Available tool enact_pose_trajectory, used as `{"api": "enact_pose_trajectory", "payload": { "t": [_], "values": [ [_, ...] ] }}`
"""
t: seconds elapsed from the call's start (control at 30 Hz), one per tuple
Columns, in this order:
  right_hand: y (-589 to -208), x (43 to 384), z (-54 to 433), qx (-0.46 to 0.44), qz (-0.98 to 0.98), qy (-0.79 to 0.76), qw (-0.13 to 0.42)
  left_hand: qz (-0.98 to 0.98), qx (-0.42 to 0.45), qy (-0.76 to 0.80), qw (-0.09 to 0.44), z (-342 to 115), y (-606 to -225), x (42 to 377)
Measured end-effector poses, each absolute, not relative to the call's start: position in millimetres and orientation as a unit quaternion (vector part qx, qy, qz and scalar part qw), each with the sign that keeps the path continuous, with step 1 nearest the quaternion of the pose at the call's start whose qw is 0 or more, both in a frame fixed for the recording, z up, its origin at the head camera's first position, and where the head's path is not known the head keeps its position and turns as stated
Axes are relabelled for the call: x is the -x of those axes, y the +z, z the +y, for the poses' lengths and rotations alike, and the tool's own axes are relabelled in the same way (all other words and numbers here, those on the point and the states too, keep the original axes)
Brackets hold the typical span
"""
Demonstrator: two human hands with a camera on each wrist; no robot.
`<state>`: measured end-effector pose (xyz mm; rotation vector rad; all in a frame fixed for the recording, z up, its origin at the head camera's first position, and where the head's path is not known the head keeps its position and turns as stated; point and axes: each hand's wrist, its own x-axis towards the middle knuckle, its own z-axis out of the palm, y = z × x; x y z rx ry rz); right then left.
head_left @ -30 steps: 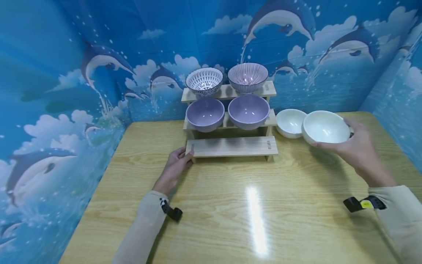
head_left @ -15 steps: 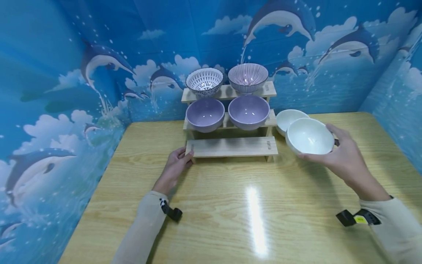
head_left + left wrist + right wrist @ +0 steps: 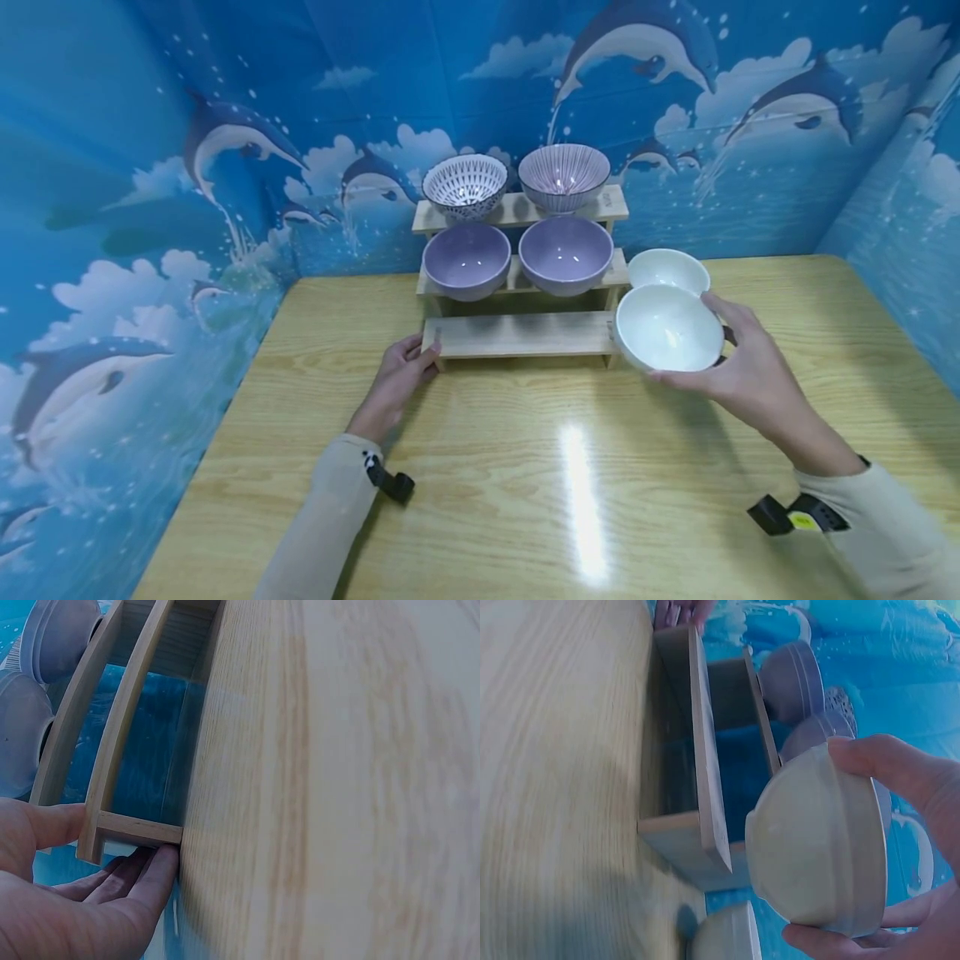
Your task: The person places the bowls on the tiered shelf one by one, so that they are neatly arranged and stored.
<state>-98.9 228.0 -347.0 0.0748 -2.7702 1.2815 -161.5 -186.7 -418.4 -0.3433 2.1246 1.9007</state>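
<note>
My right hand grips a white bowl by its side, thumb and fingers at the rim. In the head view this bowl overlaps the right end of the lowest step of a wooden stand. The right wrist view shows the held bowl above the table, beside the stand. My left hand holds the left end of that lowest step. In the left wrist view its thumb lies on the step's top and the fingers are under the end by the leg.
Two purple bowls sit on the middle step. On the top step stand a black-and-white patterned bowl and a striped bowl. Another white bowl rests on the table right of the stand. A dolphin-print cloth hangs behind.
My right hand has carried the white bowl left and nearer, from beside the other white bowl to the right end of the lowest step. The left hand has stayed still.
</note>
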Motion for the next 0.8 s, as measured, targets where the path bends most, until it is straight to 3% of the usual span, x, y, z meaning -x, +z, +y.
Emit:
{"api": "enact_pose_trajectory", "payload": {
  "t": [0.8],
  "values": [
    [-352, 99, 177, -0.104, -0.877, 0.468, 0.013, 0.734, 0.115, 0.658, 0.126, -186, -419, 162]
  ]
}}
